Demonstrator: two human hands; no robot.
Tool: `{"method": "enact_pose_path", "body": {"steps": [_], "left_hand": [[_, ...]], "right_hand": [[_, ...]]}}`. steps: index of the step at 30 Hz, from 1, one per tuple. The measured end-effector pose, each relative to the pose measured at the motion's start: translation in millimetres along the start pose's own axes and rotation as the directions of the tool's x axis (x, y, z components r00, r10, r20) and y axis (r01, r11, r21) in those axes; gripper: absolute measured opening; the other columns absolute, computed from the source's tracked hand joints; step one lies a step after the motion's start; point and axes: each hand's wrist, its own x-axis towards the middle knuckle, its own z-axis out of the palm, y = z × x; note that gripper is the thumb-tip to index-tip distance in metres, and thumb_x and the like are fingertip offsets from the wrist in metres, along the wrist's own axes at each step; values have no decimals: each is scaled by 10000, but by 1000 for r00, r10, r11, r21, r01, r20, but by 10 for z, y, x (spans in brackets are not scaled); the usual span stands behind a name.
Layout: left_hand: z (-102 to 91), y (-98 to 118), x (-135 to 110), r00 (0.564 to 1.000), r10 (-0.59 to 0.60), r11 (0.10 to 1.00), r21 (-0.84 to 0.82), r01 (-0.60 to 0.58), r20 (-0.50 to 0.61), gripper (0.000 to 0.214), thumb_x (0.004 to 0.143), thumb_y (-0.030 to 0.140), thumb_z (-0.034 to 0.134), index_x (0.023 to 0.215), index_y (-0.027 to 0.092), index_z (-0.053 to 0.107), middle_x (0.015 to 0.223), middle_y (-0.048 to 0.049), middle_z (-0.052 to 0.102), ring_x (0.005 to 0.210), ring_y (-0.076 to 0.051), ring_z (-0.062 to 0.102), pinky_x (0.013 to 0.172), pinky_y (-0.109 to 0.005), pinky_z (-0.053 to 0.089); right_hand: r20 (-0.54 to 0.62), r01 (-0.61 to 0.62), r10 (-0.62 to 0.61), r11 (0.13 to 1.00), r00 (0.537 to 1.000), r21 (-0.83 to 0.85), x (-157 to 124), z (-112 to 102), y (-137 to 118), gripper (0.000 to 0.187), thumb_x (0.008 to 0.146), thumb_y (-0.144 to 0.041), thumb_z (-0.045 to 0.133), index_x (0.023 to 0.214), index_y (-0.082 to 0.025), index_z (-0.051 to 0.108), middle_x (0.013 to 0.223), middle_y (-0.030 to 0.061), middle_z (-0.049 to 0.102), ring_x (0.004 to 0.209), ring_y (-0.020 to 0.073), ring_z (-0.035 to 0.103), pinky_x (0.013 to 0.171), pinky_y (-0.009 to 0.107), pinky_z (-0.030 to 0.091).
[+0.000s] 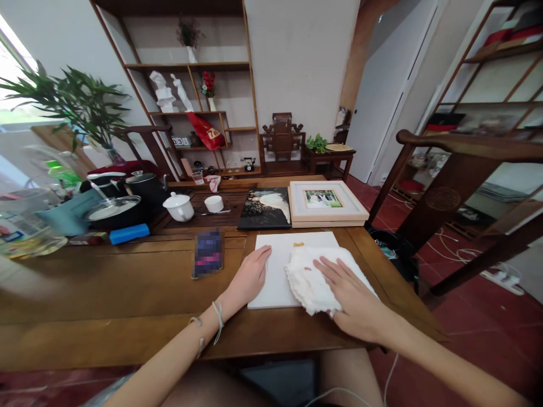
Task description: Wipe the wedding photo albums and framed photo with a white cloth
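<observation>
Over wooden table (148, 305), right fingers (333, 272) spread on cloth (311, 285), left fingers (260, 256) rest unclenched on panel (276, 282)

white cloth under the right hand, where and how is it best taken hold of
Probably pinch the white cloth by its ragged left edge, coming from the left: that edge looks rumpled over the white board and lies clear of the right hand.

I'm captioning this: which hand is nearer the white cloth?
Right. The right hand lies on the white cloth; the left hand is apart from it, at the left edge of the white board.
</observation>
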Motion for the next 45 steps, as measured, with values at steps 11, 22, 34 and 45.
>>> {"method": "enact_pose_path", "body": {"steps": [11, 22, 34, 45], "left_hand": [[4, -33, -3, 1000, 9, 1000, -23, -9, -14, 449, 903, 96, 356, 1322, 121, 515, 1390, -157, 520, 1292, -250, 491, 1101, -468, 405], [0, -6, 0, 1000, -2, 1000, -5, 2, -8, 441, 902, 93, 357, 1309, 108, 528, 1385, -163, 525, 1289, -255, 495, 1098, -460, 410], [-22, -23, 4, 1000, 27, 1000, -1, -27, -7, 445, 895, 90, 357, 1307, 109, 524, 1379, -159, 530, 1287, -251, 499, 1098, -449, 414], [-1, -30, 0, 1000, 21, 1000, 11, -21, 2, 450, 895, 81, 346, 1314, 91, 512, 1388, -171, 515, 1293, -254, 489, 1103, -450, 404]], "right_hand": [[-123, -8, 26, 989, 992, 150, 854, 45, 542, 541, 980, -326, 310, 1512, -266, 227, 1574, 30, 192, 1452, 231, 68, 1168, 528, 19], [-116, 83, -56, 966, 992, 247, 94, 87, -10, 612, 946, -278, 372, 1519, -330, 165, 1576, -25, 204, 1452, 222, 87, 1181, 510, 49], [-230, -98, 201, 915, 952, 392, 734, -19, 516, 555, 974, -473, 270, 1481, -257, 334, 1464, 33, 444, 1373, 313, 331, 1124, 519, 262], [-221, 36, 6, 982, 975, 183, 242, 182, 128, 587, 916, -267, 396, 1492, -277, 287, 1540, 36, 314, 1434, 252, 186, 1166, 515, 155]]}}
